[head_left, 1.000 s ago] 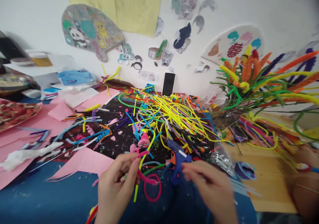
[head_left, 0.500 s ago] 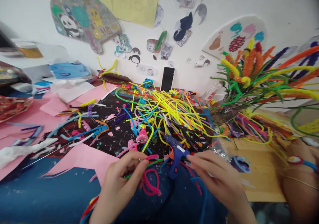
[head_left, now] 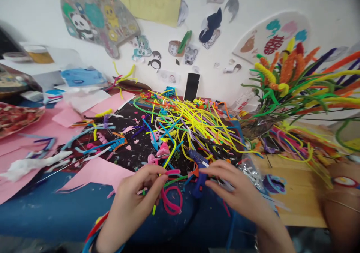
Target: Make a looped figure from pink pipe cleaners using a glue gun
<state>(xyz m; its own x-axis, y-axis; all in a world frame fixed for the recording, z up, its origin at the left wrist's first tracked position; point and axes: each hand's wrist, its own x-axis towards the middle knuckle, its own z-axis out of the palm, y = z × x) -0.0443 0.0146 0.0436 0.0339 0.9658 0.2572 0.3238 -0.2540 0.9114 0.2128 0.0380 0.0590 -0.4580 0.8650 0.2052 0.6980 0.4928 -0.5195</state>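
Observation:
My left hand (head_left: pixel 139 191) pinches a pink pipe cleaner (head_left: pixel 173 172) between thumb and forefinger, its short end pointing right. A looped pink pipe cleaner (head_left: pixel 172 210) hangs just below those fingers. My right hand (head_left: pixel 234 187) is at the back of a blue glue gun (head_left: pixel 199 183), thumb and fingers apart on either side of its rear end. Whether the fingertips touch the gun is hard to see. Behind the hands, a pink fuzzy twisted piece (head_left: pixel 163 150) lies beside a heap of yellow pipe cleaners (head_left: pixel 202 122).
Pink paper sheets (head_left: pixel 98 174) cover the left side. A phone (head_left: pixel 191 87) leans against the wall. At right stands a bunch of pipe-cleaner flowers (head_left: pixel 295 73), with another person's arm (head_left: pixel 341 204) below. Black scissors (head_left: pixel 215 148) lie behind the glue gun.
My right hand has moved left and its fingers have spread around the glue gun's rear. The left hand keeps its pinch on the pink pipe cleaner. The view has shifted slightly.

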